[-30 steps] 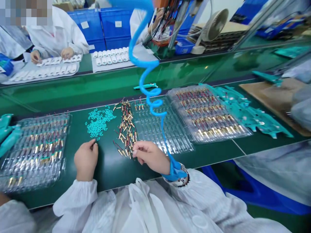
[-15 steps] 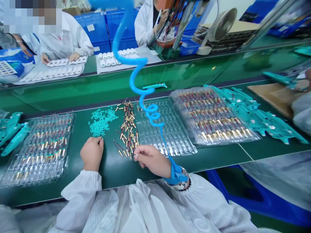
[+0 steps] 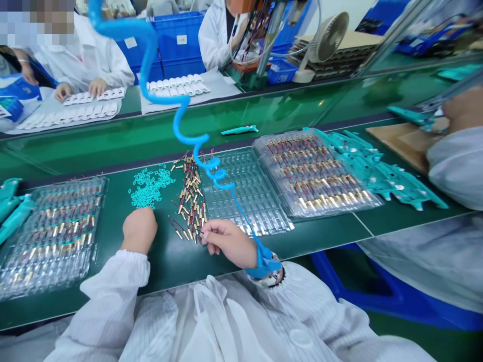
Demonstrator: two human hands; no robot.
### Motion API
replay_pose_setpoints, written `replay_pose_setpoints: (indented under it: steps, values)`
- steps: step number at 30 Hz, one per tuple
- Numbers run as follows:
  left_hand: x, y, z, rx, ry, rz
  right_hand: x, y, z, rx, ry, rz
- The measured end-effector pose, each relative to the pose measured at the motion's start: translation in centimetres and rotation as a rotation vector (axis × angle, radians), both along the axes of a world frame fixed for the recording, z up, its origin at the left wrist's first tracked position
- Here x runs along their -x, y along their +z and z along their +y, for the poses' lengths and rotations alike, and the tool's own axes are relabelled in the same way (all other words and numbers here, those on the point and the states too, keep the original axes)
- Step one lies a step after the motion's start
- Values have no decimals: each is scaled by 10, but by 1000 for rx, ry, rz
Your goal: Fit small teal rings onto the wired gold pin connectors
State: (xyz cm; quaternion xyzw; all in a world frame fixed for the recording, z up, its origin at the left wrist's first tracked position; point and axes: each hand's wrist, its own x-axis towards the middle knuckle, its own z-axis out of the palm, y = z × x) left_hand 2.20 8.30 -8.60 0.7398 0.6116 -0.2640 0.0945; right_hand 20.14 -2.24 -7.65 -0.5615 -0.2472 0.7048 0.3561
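My left hand (image 3: 139, 229) is closed at the near edge of a pile of small teal pieces (image 3: 147, 187); whatever its fingers hold is hidden. My right hand (image 3: 226, 241), with a blue band at the wrist, pinches something too small to make out beside the near end of a heap of small brass motors with red and black wires (image 3: 191, 193). Right of that heap lies a clear tray (image 3: 241, 186) with mostly bare slots. Farther right, a stacked tray (image 3: 313, 171) holds rows of motors. Another tray (image 3: 56, 226) at the left holds motors with teal pieces.
A coiled blue cord (image 3: 181, 110) hangs down to my right wrist. Teal housings (image 3: 392, 176) lie at the right, beside a person's arm (image 3: 460, 151), and more at the far left (image 3: 15, 216). Across the green barrier (image 3: 158, 133), people in white coats sit near a fan (image 3: 332, 37).
The view has shifted, so most things appear farther left. My left hand's fingertips are now tucked out of sight. My right hand stays by the motor heap, and the person's arm at right shows more.
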Motion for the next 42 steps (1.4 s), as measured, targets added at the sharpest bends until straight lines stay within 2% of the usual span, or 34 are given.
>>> replay_pose_setpoints:
  steps: [4, 7, 11, 18, 22, 26, 29, 34, 42]
  values:
    - [4, 0, 7, 61, -47, 8, 0, 0, -1, 58, -179, 202]
    - [9, -2, 9, 85, -82, -4, 0, 2, -1, 82, -244, 298]
    - [9, -1, 3, 78, -90, 4, 0, 4, -1, 105, -223, 320]
    - [-11, 5, -13, 19, -88, 32, 1, 1, -1, 117, -196, 310]
    - [-13, 3, -6, 23, -80, 30, 0, 0, -1, 125, -176, 301]
    - [-5, -1, 7, 33, -92, 8, 0, -4, -1, 127, -167, 294]
    - [1, 0, 8, 18, -112, -16, 0, -7, -3, 119, -167, 294]
    - [3, 6, -14, -90, -161, -75, 0, -10, -4, 115, -166, 295]
    - [3, -2, -74, -178, -110, -156, -1, -5, -5, 139, -132, 283]
